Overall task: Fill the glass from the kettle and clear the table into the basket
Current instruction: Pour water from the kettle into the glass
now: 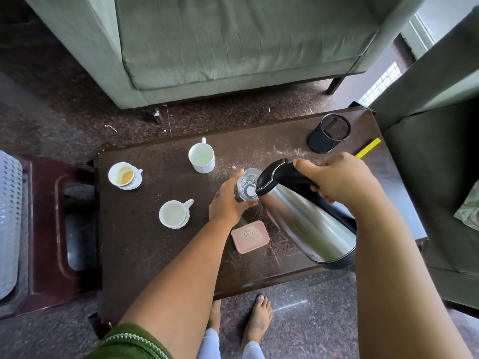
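Now your right hand (339,177) grips the black handle of the tilted stainless-steel kettle (308,218), spout over the clear drinking glass (247,183). Your left hand (228,200) wraps that glass on the dark brown surface (155,250).

**Sitting room around a low dark table**

A dark speckled stone floor (64,81) runs under a grey-green sofa (220,42) at twelve o'clock. A darker armchair (435,156) stands at three o'clock. A grilled window (383,84) at two o'clock lets in daylight. The scratched brown table (160,250) sits centre.
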The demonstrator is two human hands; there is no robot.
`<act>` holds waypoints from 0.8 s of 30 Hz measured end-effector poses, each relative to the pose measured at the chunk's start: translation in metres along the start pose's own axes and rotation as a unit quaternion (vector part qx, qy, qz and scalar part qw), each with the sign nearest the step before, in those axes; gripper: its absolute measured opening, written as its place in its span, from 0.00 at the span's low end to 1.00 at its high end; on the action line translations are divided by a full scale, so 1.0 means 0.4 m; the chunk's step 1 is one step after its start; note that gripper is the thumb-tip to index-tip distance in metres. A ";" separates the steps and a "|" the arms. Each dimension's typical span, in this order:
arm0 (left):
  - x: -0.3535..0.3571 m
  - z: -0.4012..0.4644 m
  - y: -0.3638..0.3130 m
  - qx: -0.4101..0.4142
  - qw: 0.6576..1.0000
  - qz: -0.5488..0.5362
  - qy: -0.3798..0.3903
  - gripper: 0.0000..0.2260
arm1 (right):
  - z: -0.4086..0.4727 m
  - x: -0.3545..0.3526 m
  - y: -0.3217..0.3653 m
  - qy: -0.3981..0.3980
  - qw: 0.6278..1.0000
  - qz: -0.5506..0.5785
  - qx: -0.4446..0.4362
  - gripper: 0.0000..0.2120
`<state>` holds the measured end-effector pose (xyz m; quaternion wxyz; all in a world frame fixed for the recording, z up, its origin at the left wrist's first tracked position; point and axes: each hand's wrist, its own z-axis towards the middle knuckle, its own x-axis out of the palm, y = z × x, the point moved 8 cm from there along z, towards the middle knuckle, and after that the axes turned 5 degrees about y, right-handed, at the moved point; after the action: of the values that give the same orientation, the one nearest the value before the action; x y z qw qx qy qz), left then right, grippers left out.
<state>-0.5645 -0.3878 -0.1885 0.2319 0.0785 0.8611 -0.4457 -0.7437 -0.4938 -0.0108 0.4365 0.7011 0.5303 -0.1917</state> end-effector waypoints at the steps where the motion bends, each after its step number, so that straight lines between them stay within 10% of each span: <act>1: 0.000 0.000 0.000 0.000 1.000 0.001 -0.001 0.37 | -0.001 -0.001 0.000 -0.001 1.000 0.001 0.000 0.29; 24: 0.000 0.002 0.002 0.004 1.000 -0.003 0.003 0.37 | -0.012 0.000 -0.006 -0.014 1.000 0.008 -0.003 0.29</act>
<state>-0.5639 -0.3879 -0.1895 0.2273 0.0783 0.8604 -0.4493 -0.7470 -0.4897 -0.0091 0.4478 0.7009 0.5191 -0.1966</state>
